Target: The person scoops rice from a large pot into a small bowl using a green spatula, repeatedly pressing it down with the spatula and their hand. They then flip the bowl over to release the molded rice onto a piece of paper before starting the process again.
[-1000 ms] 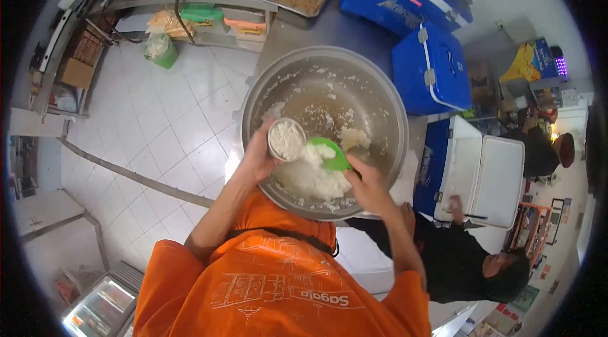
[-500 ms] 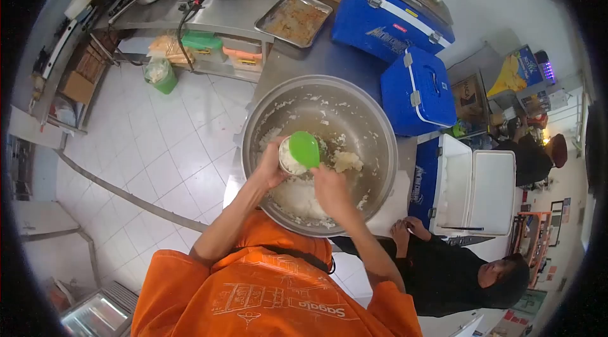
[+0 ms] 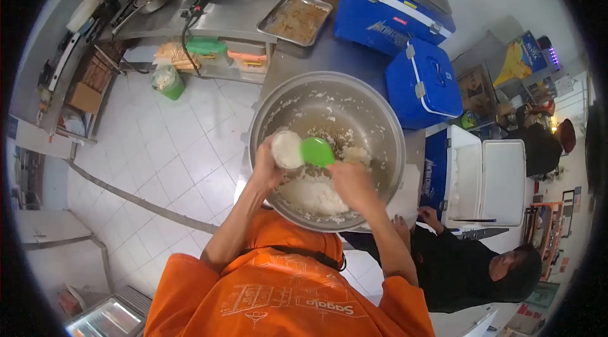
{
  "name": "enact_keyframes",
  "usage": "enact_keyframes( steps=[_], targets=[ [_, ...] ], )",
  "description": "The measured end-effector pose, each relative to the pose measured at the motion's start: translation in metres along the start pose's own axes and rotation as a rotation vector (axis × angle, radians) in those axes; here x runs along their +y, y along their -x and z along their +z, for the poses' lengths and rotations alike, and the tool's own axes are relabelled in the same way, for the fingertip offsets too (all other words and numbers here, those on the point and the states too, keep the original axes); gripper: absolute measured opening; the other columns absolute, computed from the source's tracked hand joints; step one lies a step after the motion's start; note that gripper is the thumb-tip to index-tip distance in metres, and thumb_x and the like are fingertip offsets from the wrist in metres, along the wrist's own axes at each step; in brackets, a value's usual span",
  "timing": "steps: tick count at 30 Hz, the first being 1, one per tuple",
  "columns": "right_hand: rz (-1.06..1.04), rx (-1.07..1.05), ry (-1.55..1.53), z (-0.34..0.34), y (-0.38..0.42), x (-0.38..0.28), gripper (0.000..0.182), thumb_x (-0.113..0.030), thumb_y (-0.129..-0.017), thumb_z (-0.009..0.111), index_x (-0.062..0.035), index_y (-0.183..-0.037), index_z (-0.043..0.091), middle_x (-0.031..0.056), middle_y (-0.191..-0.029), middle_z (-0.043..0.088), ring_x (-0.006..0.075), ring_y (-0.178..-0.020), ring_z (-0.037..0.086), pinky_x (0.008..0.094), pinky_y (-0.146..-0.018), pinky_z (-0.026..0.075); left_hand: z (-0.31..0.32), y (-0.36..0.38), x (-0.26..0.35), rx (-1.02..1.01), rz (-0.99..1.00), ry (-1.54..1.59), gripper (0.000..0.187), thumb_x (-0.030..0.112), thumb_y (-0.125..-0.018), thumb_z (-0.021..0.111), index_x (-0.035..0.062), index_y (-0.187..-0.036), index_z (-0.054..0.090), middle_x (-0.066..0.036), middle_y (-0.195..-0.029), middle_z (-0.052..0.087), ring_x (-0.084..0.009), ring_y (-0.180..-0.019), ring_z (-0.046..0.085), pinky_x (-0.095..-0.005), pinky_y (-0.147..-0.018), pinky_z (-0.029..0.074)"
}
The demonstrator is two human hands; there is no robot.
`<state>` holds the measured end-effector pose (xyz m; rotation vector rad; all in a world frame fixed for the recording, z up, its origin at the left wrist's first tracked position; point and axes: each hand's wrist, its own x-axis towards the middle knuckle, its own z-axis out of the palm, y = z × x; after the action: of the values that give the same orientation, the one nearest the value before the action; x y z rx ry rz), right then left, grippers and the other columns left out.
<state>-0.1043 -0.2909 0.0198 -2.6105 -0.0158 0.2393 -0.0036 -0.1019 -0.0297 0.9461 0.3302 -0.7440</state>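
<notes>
My left hand (image 3: pixel 269 161) is wrapped around a small cup of white rice (image 3: pixel 287 149), filled to about the rim. In my right hand (image 3: pixel 354 184) is the handle of a green rice paddle (image 3: pixel 316 152), its rounded blade just right of the cup. Both hands are over a big round metal pot (image 3: pixel 394 128). Loose cooked rice (image 3: pixel 313 194) is heaped at the pot's near side, and a smaller clump (image 3: pixel 356 155) lies to the right. Grains stick to the inner wall.
Blue cooler boxes (image 3: pixel 425 80) stand right of the pot, with an open white-lined cooler (image 3: pixel 465 175) nearer. A tray of food (image 3: pixel 296 19) sits behind. At the right, a person in black (image 3: pixel 456 267) has their hands by the table edge. A green bin (image 3: pixel 170 87) stands on the floor.
The green paddle has moved off the top of the cup to its right side, uncovering the rice in it. The whole view has shifted slightly.
</notes>
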Motion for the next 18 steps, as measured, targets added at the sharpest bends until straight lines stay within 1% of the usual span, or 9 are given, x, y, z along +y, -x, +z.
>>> enact_keyframes(
  steps=[5, 7, 8, 9, 10, 12, 14, 16, 18],
  targets=[
    [0.148, 0.304, 0.169, 0.043, 0.000, 0.018, 0.034, -0.025, -0.098, 0.046, -0.0041, -0.119, 0.062, 0.0217, -0.115, 0.063, 0.0357, -0.107, 0.060, 0.0474, -0.093, 0.044, 0.009, 0.010, -0.001, -0.009, 0.007, 0.301, 0.045, 0.037, -0.098, 0.028, 0.0090, -0.122, 0.054, -0.012, -0.117, 0.061, -0.0291, -0.105, 0.060, -0.0506, -0.083, 0.050],
    [0.296, 0.377, -1.098, 0.096, -0.029, -0.003, 0.043, -0.033, -0.099, 0.041, -0.0072, -0.132, 0.051, 0.0189, -0.134, 0.050, 0.0308, -0.124, 0.047, 0.0447, -0.106, 0.034, 0.024, 0.017, -0.007, -0.033, -0.025, 0.305, 0.047, 0.038, -0.098, 0.027, 0.0097, -0.124, 0.053, -0.011, -0.120, 0.059, -0.0303, -0.108, 0.058, -0.0521, -0.085, 0.049],
    [0.347, 0.413, -1.741, 0.108, -0.033, -0.005, 0.048, -0.036, -0.100, 0.039, -0.0088, -0.138, 0.045, 0.0174, -0.143, 0.044, 0.0283, -0.132, 0.041, 0.0434, -0.112, 0.029, 0.035, 0.021, -0.010, 0.043, 0.075, -0.014, 0.041, 0.037, -0.097, 0.036, 0.0098, -0.121, 0.055, -0.010, -0.121, 0.059, -0.0298, -0.109, 0.057, -0.0506, -0.090, 0.046],
    [0.195, 0.243, -2.156, 0.090, -0.025, -0.012, 0.048, -0.037, -0.099, 0.038, -0.0091, -0.138, 0.046, 0.0176, -0.142, 0.045, 0.0297, -0.132, 0.041, 0.0468, -0.112, 0.029, 0.045, 0.022, -0.014, 0.097, 0.176, -0.343, 0.035, 0.035, -0.097, 0.045, 0.0099, -0.118, 0.056, -0.009, -0.122, 0.058, -0.0292, -0.110, 0.056, -0.0491, -0.096, 0.042],
    [-0.015, 0.060, -2.544, 0.069, -0.013, -0.017, 0.048, -0.037, -0.099, 0.037, -0.0093, -0.138, 0.046, 0.0177, -0.141, 0.046, 0.0311, -0.131, 0.042, 0.0503, -0.111, 0.030, 0.043, 0.023, -0.013, 0.170, 0.565, -0.763, 0.029, 0.030, -0.093, 0.054, 0.0092, -0.112, 0.059, -0.009, -0.118, 0.060, -0.0279, -0.109, 0.056, -0.0458, -0.097, 0.041],
    [-0.059, 0.153, -2.623, 0.062, 0.009, -0.001, 0.049, -0.038, -0.099, 0.037, -0.0088, -0.138, 0.045, 0.0179, -0.140, 0.047, 0.0325, -0.129, 0.044, 0.0529, -0.110, 0.031, 0.010, 0.013, -0.006, 0.228, 1.160, -1.218, 0.013, 0.015, -0.085, 0.069, 0.0073, -0.095, 0.066, -0.009, -0.104, 0.064, -0.0242, -0.104, 0.058, -0.0370, -0.090, 0.044],
    [-0.120, 0.194, -2.684, 0.065, 0.032, 0.022, 0.050, -0.039, -0.098, 0.037, -0.0082, -0.137, 0.045, 0.0181, -0.139, 0.048, 0.0340, -0.128, 0.045, 0.0554, -0.108, 0.033, -0.029, 0.001, 0.010, 0.298, 0.912, -0.804, 0.013, 0.014, -0.091, 0.062, 0.0052, -0.098, 0.068, -0.008, -0.103, 0.065, -0.0242, -0.099, 0.059, -0.0330, -0.088, 0.044],
    [0.135, 0.699, -1.736, 0.062, 0.065, 0.061, 0.055, -0.043, -0.100, 0.034, -0.0033, -0.137, 0.043, 0.0171, -0.137, 0.050, 0.0289, -0.125, 0.050, 0.0528, -0.102, 0.041, -0.077, -0.015, 0.047, 0.603, 1.184, -1.125, 0.030, 0.021, -0.095, 0.059, 0.0063, -0.121, 0.062, -0.014, -0.120, 0.061, -0.0263, -0.110, 0.057, -0.0316, -0.095, 0.042],
    [-0.141, 0.754, -1.959, 0.044, 0.105, 0.096, 0.051, -0.034, -0.096, 0.053, 0.0010, -0.132, 0.044, 0.0152, -0.135, 0.052, 0.0260, -0.126, 0.051, 0.0456, -0.097, 0.047, -0.206, -0.099, 0.067, 0.731, 0.991, -0.986, 0.054, 0.041, -0.099, 0.048, 0.0056, -0.139, 0.046, -0.021, -0.136, 0.049, -0.0311, -0.125, 0.048, -0.0434, -0.105, 0.034]
  ],
)
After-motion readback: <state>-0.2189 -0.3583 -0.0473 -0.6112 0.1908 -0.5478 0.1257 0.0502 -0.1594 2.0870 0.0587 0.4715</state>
